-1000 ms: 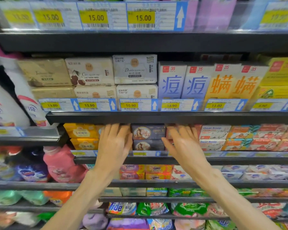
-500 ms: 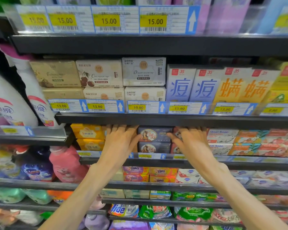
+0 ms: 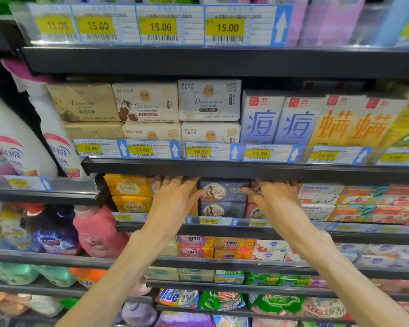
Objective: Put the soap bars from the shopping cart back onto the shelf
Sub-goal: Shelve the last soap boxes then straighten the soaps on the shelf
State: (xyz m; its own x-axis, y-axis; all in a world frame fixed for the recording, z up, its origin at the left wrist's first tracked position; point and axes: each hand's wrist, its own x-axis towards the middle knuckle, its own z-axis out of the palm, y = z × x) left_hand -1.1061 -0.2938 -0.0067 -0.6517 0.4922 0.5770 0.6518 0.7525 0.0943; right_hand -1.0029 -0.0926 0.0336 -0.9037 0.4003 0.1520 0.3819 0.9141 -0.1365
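- Nearest the camera, both forearms rise from the bottom edge toward the soap tier; compared with a second ago they reach the same spot, so little has changed beyond the view sitting closer and a shade to the left.
- The left hand [image 3: 172, 201] lies flat, palm to the shelf, fingers spread and extended under the lip of the shelf [image 3: 222, 169] above. Its thumb touches the left edge of the upper dark blue soap box [image 3: 223, 191]. It covers whatever is behind it, so I cannot tell whether it grips a bar.
- The right hand [image 3: 278, 200] mirrors it, fingers open and pushed inward, thumb tip at the right edge of that same blue box. It hides most of the red soap boxes [image 3: 255, 212] behind its palm; I cannot tell whether it holds one.
- Over the last second both hands have kept pressing at this spot instead of withdrawing. My reading is that the bars are already on the shelf and are being squared up, so this placement is almost finished.
- Between the thumbs, the blue box sits stacked on a second blue box [image 3: 222, 210]. Both lie flat, long axis running left to right along the shelf, printed faces pointing outward toward the person.
- Beyond the left hand's outer side stand yellow soap boxes [image 3: 128, 187]; beyond the right hand's outer side, Goat Soap boxes [image 3: 319, 193].
- The cart is out of view.
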